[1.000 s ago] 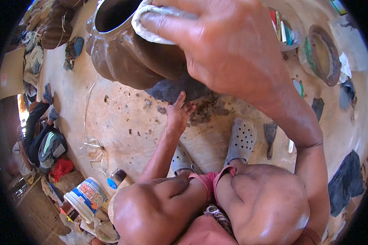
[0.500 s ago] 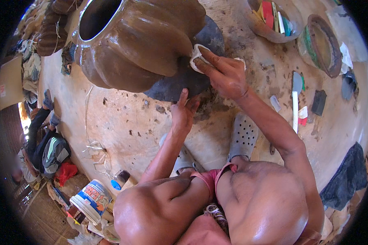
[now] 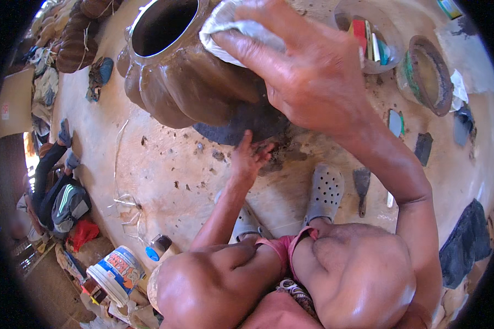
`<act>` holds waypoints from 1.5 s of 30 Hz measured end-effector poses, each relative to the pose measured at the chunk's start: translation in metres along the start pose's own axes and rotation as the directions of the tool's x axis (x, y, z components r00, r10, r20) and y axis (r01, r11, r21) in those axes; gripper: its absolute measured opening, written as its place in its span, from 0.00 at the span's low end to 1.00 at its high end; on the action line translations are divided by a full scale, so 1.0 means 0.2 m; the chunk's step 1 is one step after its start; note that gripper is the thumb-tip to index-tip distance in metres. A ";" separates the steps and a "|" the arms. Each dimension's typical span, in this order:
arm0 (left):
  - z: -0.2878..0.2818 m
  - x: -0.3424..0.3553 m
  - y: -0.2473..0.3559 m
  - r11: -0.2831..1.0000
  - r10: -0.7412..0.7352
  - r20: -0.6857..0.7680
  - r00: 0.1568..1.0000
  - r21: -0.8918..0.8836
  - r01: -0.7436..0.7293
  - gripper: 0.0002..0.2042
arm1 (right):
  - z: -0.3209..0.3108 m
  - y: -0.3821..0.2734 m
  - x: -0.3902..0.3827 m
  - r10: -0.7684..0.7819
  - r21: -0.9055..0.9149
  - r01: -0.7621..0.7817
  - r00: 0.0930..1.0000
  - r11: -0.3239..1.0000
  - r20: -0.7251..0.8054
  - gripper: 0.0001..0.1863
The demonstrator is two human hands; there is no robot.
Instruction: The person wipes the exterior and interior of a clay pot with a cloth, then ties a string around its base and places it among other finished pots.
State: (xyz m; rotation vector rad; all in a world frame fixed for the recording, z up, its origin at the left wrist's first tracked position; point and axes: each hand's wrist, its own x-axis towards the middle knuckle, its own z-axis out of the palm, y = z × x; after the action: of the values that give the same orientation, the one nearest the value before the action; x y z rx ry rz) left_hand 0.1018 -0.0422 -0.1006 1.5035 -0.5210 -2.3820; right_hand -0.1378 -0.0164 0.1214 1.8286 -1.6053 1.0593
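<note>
A large brown ribbed pot [image 3: 184,90], wet and shiny, lies at the top of the view with its round dark mouth turned to the upper left. It rests on a dark flat disc [image 3: 225,130]. My right hand [image 3: 318,77] is closed on a folded white cloth [image 3: 225,41], held against or just over the pot's shoulder near the rim; the hand hides that part of the pot. My left hand [image 3: 248,160] has its fingers apart, the index fingertip at the disc's near edge. It holds nothing.
To the right stand a bowl of tools [image 3: 387,33] and a rough basin [image 3: 422,77]. A scraper [image 3: 361,189] and a dark block [image 3: 423,148] lie on the floor. A white bucket [image 3: 115,274] stands lower left; another person [image 3: 52,197] sits at far left.
My right hand has lifted the cloth from the pot's lower side by the disc, up and left toward the rim. My left hand stays at the disc, its fingers more spread.
</note>
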 end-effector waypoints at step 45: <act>-0.14 0.02 0.09 0.997 0.071 0.067 0.995 0.037 -0.073 0.23 | -0.15 0.02 -0.19 0.403 0.298 -0.383 0.915 0.875 -0.006 0.24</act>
State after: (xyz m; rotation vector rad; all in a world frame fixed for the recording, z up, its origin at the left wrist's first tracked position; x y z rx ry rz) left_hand 0.1264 -0.0650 -0.1073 1.4020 -0.6295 -2.3855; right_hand -0.1482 0.0280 0.1080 1.6490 -1.9139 1.5959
